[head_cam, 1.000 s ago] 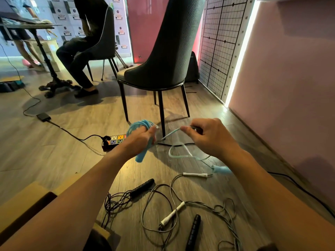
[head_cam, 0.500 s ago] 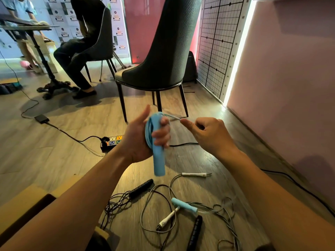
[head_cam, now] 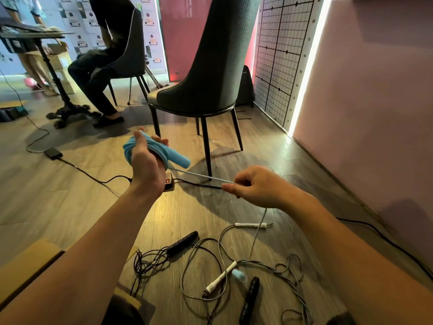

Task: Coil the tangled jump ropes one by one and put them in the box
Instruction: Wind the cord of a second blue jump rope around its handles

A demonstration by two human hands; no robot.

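**A:** How far along is this?

**B:** Early, I'd say. The cardboard box (head_cam: 28,261) sits at the lower left, mostly behind the left arm, so I can't tell whether anything is in it. On the wooden floor (head_cam: 70,184) two ropes lie loose and crossed over each other: a black jump rope (head_cam: 181,242) and a grey-corded white-handled jump rope (head_cam: 220,279). Neither is coiled.

**A:** And the one in hand?

**B:** The blue jump rope (head_cam: 140,146) is mostly wound. The left hand (head_cam: 145,165) has fingers and thumb curled round the loops, with one blue handle (head_cam: 178,157) sticking out of them. The right hand (head_cam: 257,188) pinches the free cord (head_cam: 203,177) between thumb and forefinger, and the other fingers are tucked in. From there the cord drops to the second blue handle (head_cam: 237,274), which lies in the tangle just beside a white handle. My guess is a few more turns, then into the box, then the other two ropes.

**A:** Any writing?

**B:** The grid board (head_cam: 281,55) has numerals along its right edge; "70" seems legible, the rest too small. The posters (head_cam: 79,24) on the far wall are unreadable. I can make out no brand on the power strip (head_cam: 168,181) or on the handles.
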